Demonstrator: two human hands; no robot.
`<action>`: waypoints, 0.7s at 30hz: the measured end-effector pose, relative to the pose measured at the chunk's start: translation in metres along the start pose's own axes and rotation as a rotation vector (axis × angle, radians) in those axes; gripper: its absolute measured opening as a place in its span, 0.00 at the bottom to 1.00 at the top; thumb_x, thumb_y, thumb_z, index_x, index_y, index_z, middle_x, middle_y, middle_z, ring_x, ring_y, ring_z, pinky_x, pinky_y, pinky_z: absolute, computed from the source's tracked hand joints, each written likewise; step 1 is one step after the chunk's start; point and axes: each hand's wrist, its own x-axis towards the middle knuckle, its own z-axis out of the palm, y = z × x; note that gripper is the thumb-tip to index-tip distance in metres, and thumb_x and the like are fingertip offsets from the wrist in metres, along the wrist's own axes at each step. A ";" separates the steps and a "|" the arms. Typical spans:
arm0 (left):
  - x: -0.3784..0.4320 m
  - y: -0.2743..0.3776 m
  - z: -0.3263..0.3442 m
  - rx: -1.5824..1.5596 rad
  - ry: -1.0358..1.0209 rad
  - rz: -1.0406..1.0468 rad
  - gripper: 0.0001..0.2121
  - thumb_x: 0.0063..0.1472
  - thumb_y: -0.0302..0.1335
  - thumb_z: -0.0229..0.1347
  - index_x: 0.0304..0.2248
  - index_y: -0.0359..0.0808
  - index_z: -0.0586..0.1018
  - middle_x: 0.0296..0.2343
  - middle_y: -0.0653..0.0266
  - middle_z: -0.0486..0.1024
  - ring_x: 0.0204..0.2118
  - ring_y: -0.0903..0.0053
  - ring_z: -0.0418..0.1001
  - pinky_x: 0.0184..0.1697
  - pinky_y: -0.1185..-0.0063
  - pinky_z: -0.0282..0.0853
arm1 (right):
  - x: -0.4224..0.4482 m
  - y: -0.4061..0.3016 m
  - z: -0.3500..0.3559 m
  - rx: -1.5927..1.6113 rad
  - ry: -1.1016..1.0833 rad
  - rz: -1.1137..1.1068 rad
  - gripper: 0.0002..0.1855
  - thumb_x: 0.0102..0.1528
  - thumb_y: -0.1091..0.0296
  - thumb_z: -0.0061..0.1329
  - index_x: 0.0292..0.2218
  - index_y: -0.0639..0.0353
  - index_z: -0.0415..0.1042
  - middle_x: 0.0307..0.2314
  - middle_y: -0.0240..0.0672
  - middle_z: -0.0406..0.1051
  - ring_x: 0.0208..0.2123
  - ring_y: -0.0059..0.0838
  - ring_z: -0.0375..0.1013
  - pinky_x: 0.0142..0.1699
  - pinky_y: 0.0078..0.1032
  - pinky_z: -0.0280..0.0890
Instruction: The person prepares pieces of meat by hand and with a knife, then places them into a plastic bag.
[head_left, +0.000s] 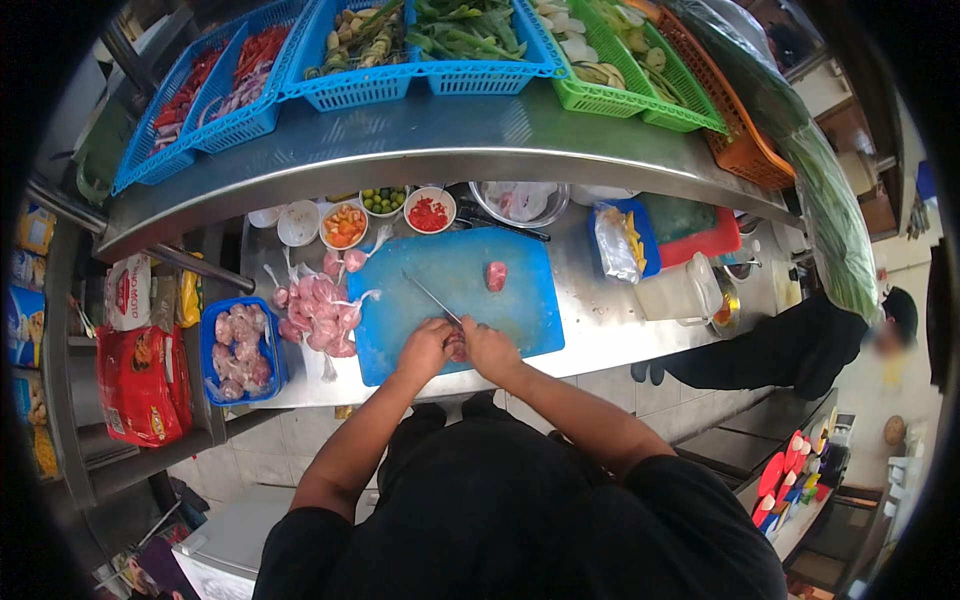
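A blue cutting board (420, 262) lies on the steel counter before me. My left hand (427, 349) holds a small piece of raw meat (456, 349) near the board's front edge. My right hand (489, 351) grips a knife (433, 295), its blade slanting away to the upper left; the handle is hidden in the fist. A second chunk of raw meat (496, 276) sits alone at the board's right side. Against the left edge rests a heap of knotted clear plastic bags of meat (319, 311). Several similar bundles fill a blue tray (283, 375) farther left.
Behind the board stand bowls of chopped tomato (344, 227), green citrus (383, 199) and sliced red chili (430, 213). A steel shelf (420, 127) carrying vegetable baskets overhangs the counter. To the right are a plastic container (675, 289) and a person in black (765, 345).
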 end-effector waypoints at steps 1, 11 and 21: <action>0.001 0.002 -0.003 0.020 -0.020 -0.011 0.12 0.50 0.29 0.64 0.35 0.36 0.80 0.35 0.59 0.75 0.43 0.59 0.72 0.46 0.68 0.71 | 0.004 0.000 -0.010 -0.002 -0.037 0.010 0.10 0.59 0.72 0.43 0.41 0.63 0.60 0.26 0.56 0.75 0.29 0.57 0.77 0.35 0.48 0.71; -0.017 0.007 -0.017 -0.045 -0.040 0.041 0.17 0.49 0.26 0.66 0.40 0.37 0.80 0.40 0.62 0.74 0.46 0.62 0.72 0.50 0.69 0.70 | -0.055 0.006 -0.053 -0.079 -0.164 -0.004 0.08 0.60 0.71 0.41 0.40 0.63 0.59 0.24 0.57 0.75 0.27 0.58 0.77 0.32 0.51 0.71; -0.011 0.001 -0.013 0.004 -0.080 0.028 0.16 0.49 0.27 0.66 0.39 0.36 0.80 0.37 0.60 0.76 0.44 0.61 0.72 0.48 0.69 0.70 | -0.004 -0.005 0.002 -0.021 -0.015 -0.049 0.14 0.59 0.72 0.42 0.45 0.64 0.59 0.25 0.53 0.76 0.28 0.55 0.78 0.33 0.46 0.73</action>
